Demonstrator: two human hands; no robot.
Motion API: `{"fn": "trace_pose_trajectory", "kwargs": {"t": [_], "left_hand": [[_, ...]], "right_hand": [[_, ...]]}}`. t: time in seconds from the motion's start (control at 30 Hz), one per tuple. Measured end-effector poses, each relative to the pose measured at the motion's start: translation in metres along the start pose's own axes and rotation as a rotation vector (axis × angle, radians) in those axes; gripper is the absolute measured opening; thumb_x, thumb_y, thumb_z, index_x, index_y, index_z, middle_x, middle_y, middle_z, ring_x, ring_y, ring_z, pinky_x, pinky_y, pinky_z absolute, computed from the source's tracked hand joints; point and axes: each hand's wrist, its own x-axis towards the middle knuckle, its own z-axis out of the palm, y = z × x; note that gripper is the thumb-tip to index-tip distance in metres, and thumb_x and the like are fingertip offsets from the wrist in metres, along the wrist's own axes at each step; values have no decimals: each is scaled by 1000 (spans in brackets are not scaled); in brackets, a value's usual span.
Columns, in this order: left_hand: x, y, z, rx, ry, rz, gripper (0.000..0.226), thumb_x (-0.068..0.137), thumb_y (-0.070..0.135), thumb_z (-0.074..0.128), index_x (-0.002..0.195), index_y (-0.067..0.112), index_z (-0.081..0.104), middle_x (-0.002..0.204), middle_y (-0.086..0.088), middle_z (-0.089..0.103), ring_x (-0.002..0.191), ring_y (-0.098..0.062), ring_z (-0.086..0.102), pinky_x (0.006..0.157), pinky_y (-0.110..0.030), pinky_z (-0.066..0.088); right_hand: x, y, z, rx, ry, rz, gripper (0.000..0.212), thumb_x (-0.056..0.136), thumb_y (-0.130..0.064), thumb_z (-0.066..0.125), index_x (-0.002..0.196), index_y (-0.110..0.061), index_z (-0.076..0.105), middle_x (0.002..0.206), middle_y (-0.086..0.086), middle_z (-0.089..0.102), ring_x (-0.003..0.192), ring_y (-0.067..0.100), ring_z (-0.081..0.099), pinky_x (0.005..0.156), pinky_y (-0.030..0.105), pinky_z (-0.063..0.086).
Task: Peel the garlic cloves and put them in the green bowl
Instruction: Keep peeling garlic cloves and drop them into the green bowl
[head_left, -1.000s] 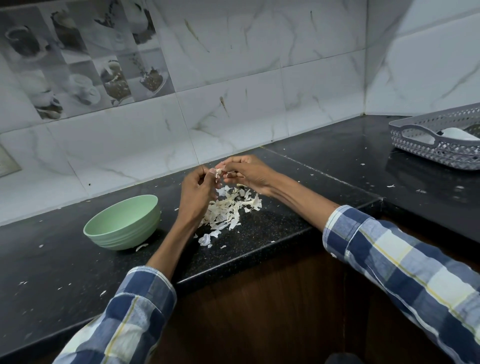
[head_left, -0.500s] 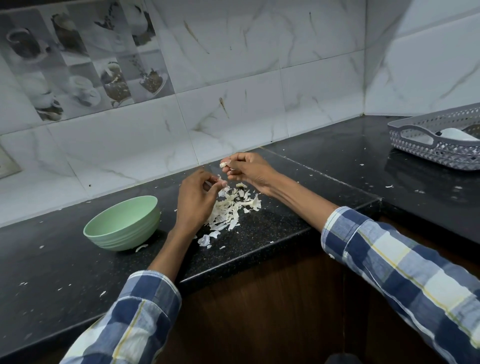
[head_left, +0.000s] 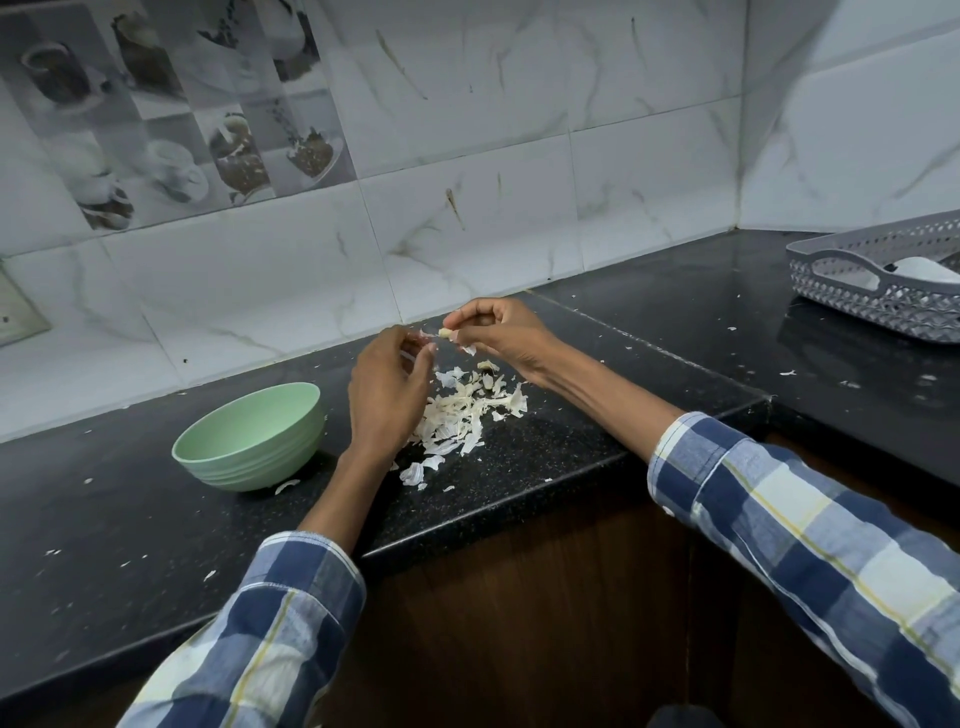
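My right hand (head_left: 501, 336) pinches a small pale garlic clove (head_left: 445, 332) between thumb and fingertips, above the black counter. My left hand (head_left: 387, 395) is just left of it, fingers curled, pinching a thin strip of papery skin (head_left: 427, 336) that still reaches toward the clove. Below both hands lies a pile of white garlic peels (head_left: 460, 415). The green bowl (head_left: 249, 436) stands on the counter to the left of my left hand; its inside looks bare from here.
A grey perforated basket (head_left: 878, 283) with a white object inside sits at the far right on the counter (head_left: 571, 447). Small peel scraps are scattered across the counter. The counter's front edge runs close below the pile; a tiled wall stands behind.
My hands met, parted, then closed in again. The right hand has kept the clove while the left hand has lifted back up to it and pulls at the skin.
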Motion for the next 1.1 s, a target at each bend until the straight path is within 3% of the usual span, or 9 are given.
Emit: {"fn": "trace_pose_trajectory", "kwargs": {"t": [0.13,0.3,0.4,0.53,0.63,0.73,0.93,1.1], "left_hand": [[0,7,-1,-173,-6,-45,23,102,45,64,101,24,72,84,11,72,75,-3,67,71,-35,59],[1,10,-2,-244,-2,-83,14,101,27,72,98,15,79,74,3,75,66,-11,71,64,-33,60],[2,11,-2,-361,7,-170,13,101,19,71,103,8,79,76,-5,77,66,-19,74,57,-28,58],[2,11,-4,-455,-20,-223,13,100,17,74,107,7,78,79,-4,79,68,-18,75,57,-22,57],[1,15,-4,-458,-26,-210,15,95,20,79,106,10,79,79,0,79,72,-12,77,57,-14,55],[0,16,-3,-429,-6,-185,6,93,22,82,98,19,80,77,3,79,71,-11,76,58,-14,55],[-2,15,-3,-332,10,-128,5,93,21,80,90,18,83,70,8,77,64,-6,74,60,-16,56],[-2,13,-1,-259,34,-119,8,88,24,82,80,23,81,66,12,75,61,-4,72,57,-14,54]], "right_hand": [[0,2,1,-114,-14,-79,26,83,1,81,108,3,74,93,4,76,82,7,68,76,19,57],[0,3,3,-202,-35,-146,28,83,-12,86,106,-1,75,101,12,78,91,15,71,88,29,60],[0,3,5,-225,-5,-179,28,85,-14,85,106,0,75,94,9,76,82,11,69,77,24,58],[-1,3,6,-270,32,-223,25,85,-11,84,103,4,75,90,11,76,76,10,69,71,21,56],[-2,2,5,-242,62,-238,23,86,-9,84,100,6,74,84,6,77,73,15,70,73,27,58],[-2,2,4,-232,64,-243,22,85,-8,83,99,7,73,87,11,77,76,20,70,78,38,58],[-3,2,5,-342,42,-316,18,86,-10,84,95,1,73,93,13,77,82,19,73,79,29,59],[-5,4,7,-442,-9,-359,13,87,-13,83,91,-4,75,87,7,78,82,20,74,79,33,62]]}}
